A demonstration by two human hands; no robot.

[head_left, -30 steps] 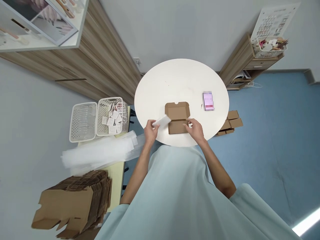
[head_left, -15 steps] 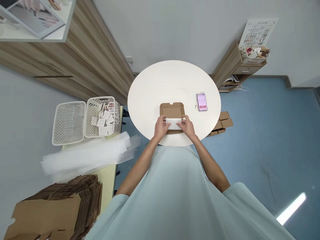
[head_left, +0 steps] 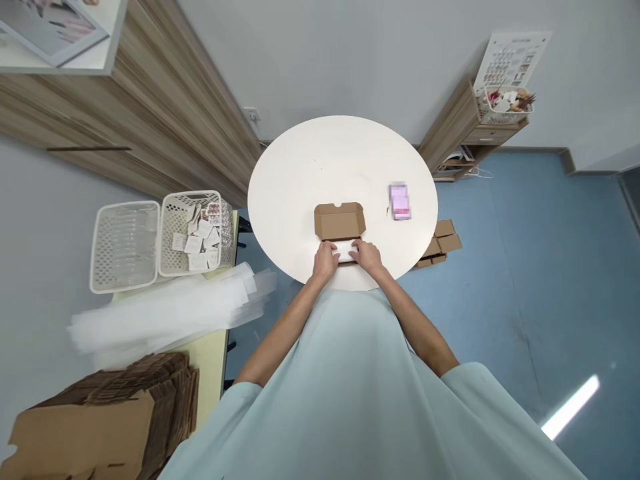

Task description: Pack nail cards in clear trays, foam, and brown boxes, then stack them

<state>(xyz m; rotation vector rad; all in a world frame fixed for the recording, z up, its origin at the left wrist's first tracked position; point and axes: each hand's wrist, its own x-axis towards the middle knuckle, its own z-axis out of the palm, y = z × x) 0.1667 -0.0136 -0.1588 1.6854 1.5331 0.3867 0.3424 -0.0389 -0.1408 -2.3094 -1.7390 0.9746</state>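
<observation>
A small brown cardboard box stands open near the front edge of the white oval table, its lid raised at the far side. Inside the box's lower part lies a white, soft-looking wrapped packet. My left hand grips the packet's left end, with the fingers bent over the box's rim. At the other end my right hand holds it with curled fingers and thumb. Whatever the white wrapping contains is hidden.
A blurred pink-purple item lies on the table's right. To the left are a white basket of packets and cards, white wrapping sheets and stacked flat cardboard boxes. More brown boxes sit beyond the table's right edge.
The white packet has gone down from above the box into its lower part, both hands moving with it. The box lid now stands more raised.
</observation>
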